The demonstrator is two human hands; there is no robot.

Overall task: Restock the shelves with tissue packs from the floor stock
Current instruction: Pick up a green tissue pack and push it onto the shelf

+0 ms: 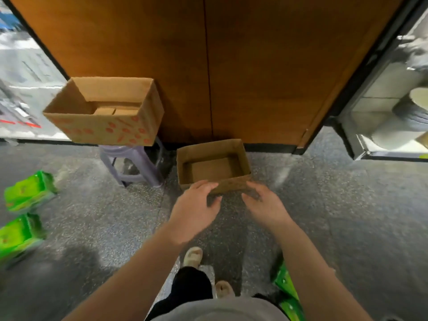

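Two green tissue packs lie on the speckled floor at the left, one point(30, 191) above the other point(19, 237). Another green tissue pack point(288, 290) shows at the bottom right, partly hidden by my right forearm. An empty low cardboard box point(213, 167) sits on the floor by the wooden panel. My left hand point(195, 209) and my right hand point(264, 205) reach side by side toward its near edge, fingers loosely spread and holding nothing. Whether the fingertips touch the box is unclear.
A bigger empty cardboard box point(104, 110) with red print rests on a purple plastic stool point(132, 165) at the left. A tall wooden panel point(254, 66) fills the back. A glass-fronted case point(393, 107) stands at the right. My feet point(193, 256) are below.
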